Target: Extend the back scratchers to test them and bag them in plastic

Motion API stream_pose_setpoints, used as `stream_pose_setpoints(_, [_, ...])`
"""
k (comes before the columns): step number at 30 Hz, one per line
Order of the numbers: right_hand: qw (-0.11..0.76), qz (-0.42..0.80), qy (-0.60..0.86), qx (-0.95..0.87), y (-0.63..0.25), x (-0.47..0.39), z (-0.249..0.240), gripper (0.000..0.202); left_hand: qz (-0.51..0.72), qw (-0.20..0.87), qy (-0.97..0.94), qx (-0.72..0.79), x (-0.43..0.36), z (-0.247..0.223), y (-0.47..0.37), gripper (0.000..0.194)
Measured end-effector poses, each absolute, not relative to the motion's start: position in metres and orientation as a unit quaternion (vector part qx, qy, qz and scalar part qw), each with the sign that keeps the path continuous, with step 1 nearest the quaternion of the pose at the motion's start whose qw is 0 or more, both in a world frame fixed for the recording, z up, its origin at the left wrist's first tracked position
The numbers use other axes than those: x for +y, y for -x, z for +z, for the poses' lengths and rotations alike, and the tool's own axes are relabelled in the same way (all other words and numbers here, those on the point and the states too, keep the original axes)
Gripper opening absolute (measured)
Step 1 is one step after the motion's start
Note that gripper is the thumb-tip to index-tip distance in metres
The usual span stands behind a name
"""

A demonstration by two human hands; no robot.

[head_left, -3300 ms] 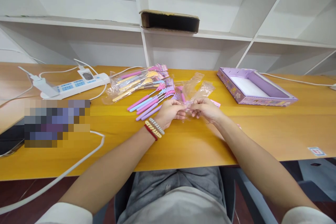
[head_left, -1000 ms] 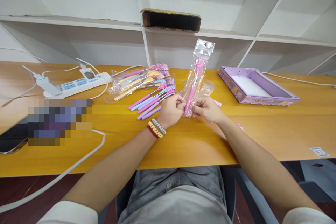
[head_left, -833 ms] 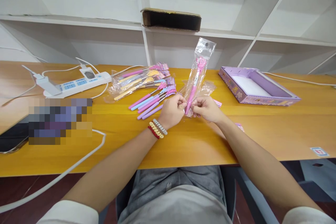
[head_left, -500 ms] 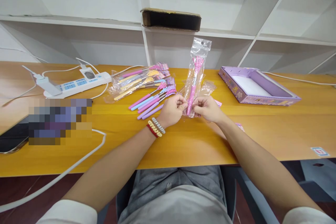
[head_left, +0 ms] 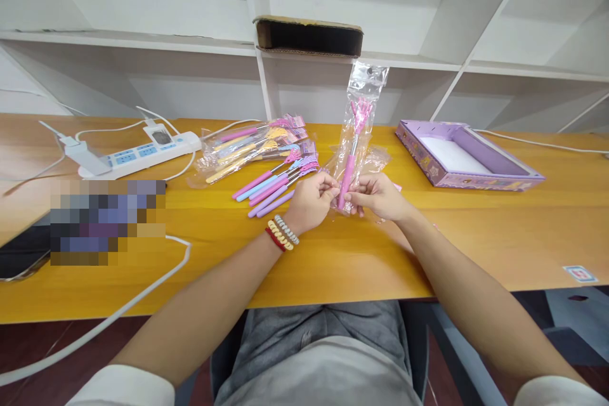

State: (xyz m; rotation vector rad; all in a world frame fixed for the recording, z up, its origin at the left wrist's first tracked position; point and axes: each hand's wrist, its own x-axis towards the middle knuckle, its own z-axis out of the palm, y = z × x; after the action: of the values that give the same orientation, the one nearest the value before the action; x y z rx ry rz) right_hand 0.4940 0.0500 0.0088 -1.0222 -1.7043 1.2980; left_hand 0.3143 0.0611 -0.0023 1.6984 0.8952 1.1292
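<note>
A pink back scratcher (head_left: 349, 171) with a hand-shaped head and a metal shaft stands nearly upright inside a clear plastic bag (head_left: 368, 79). My left hand (head_left: 314, 200) pinches the bag's lower left edge, beside the pink handle. On the other side, my right hand (head_left: 378, 196) has its thumb and fingers closed on the bag at the handle's lower end. Left of my hands lie several loose back scratchers (head_left: 271, 185) in pink, blue and purple. Behind these is a pile of bagged back scratchers (head_left: 252, 146). More clear plastic (head_left: 378, 158) lies behind my right hand.
A shallow purple box (head_left: 490, 181) sits to the right on the table (head_left: 333, 266). On the left are a white power strip (head_left: 152, 151), a dark phone (head_left: 26, 247) and a white cable (head_left: 137, 298). Shelving rises behind, with a cardboard box (head_left: 309, 24) on it.
The bagged back scratcher tilts slightly more to the right, and its hand-shaped head now faces me more openly. My right fingers have shifted a little on the bag; my left hand stays put.
</note>
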Motion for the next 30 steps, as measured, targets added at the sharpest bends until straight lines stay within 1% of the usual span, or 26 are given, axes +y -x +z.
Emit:
stream_pose_setpoints(3, [0.371, 0.511, 0.390, -0.670, -0.496, 0.049, 0.011, 0.028, 0.454, 0.484, -0.664, 0.343, 0.062, -0.003, -0.314, 0.005])
stream_pose_setpoints(11, [0.376, 0.503, 0.403, -0.666, -0.496, 0.048, 0.014, 0.022, 0.453, 0.484, -0.662, 0.350, 0.062, -0.002, -0.315, 0.004])
stream_pose_setpoints(13, [0.380, 0.496, 0.409, -0.665, -0.495, 0.049, 0.013, 0.017, 0.450, 0.447, -0.683, 0.362, 0.060, 0.000, -0.314, 0.002])
stream_pose_setpoints(16, [0.412, 0.468, 0.422, -0.658, -0.491, 0.049, 0.010, 0.009, 0.442, 0.331, -0.744, 0.377, 0.055, 0.005, -0.313, 0.004])
stream_pose_setpoints(18, [0.436, 0.446, 0.432, -0.652, -0.487, 0.049, 0.009, 0.008, 0.443, 0.261, -0.771, 0.377, 0.052, 0.007, -0.313, 0.006])
stream_pose_setpoints(21, [0.451, 0.426, 0.447, -0.645, -0.483, 0.049, 0.009, 0.012, 0.448, 0.232, -0.776, 0.378, 0.049, 0.008, -0.314, 0.006])
stream_pose_setpoints(24, [0.458, 0.421, 0.448, -0.643, -0.483, 0.049, 0.008, 0.011, 0.450, 0.264, -0.759, 0.390, 0.050, 0.007, -0.315, 0.004])
stream_pose_setpoints(28, [0.456, 0.443, 0.433, -0.638, -0.487, 0.051, 0.007, 0.004, 0.460, 0.369, -0.705, 0.393, 0.052, 0.005, -0.318, 0.002])
stream_pose_setpoints(30, [0.446, 0.463, 0.419, -0.641, -0.490, 0.051, 0.006, 0.005, 0.462, 0.413, -0.683, 0.388, 0.053, 0.005, -0.319, 0.002])
